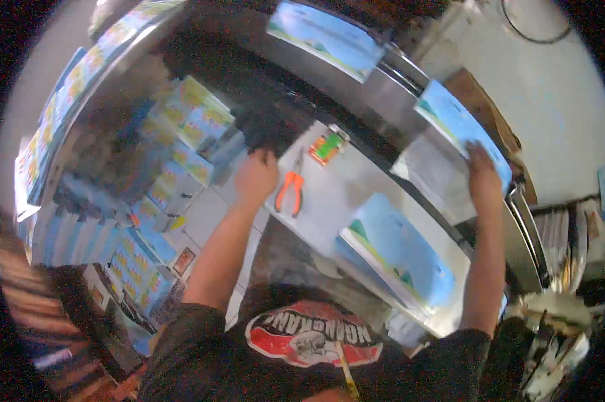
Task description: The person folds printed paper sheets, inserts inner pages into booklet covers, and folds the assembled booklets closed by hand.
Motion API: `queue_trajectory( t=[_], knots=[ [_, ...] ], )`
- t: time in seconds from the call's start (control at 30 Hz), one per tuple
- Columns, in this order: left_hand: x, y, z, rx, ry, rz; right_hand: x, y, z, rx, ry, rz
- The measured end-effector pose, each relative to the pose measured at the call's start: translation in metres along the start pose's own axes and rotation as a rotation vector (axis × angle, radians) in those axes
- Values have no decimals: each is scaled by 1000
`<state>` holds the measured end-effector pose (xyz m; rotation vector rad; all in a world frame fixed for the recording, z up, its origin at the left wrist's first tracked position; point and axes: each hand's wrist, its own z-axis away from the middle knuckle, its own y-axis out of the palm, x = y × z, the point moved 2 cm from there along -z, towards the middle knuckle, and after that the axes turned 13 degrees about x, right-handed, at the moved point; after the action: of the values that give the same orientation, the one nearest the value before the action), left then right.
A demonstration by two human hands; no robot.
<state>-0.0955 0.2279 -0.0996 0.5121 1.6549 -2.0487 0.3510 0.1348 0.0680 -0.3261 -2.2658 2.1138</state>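
My right hand is closed on the lower right part of a blue-covered booklet at the metal rail of a machine. White pages spread below that cover. My left hand hovers by the left edge of a white worktop; its fingers look curled but are blurred, and I see nothing in them. Close to it on the worktop lie orange-handled pliers and a small orange and green packet. A stack of blue booklets rests nearer to me on the right.
Another blue booklet lies along the machine's far rail. Piles of printed booklets stand at the left, with more stacks on the tiled floor. A long row of printed covers lines the far left.
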Motion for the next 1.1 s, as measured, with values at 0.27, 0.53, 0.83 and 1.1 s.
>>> queue_trajectory(
  t=[0.27,0.53,0.83,1.1],
  knots=[
    [2,-3,1,-22,18,-27,115,7,198,434,-251,-121],
    [-19,-20,22,-146,285,167,94,-7,217,648,-198,-475],
    [-173,-194,262,-106,1490,79,52,-64,150,595,-54,-387],
    [-204,-145,187,203,1111,-46,-91,-125,91,-429,232,-86]
  ],
)
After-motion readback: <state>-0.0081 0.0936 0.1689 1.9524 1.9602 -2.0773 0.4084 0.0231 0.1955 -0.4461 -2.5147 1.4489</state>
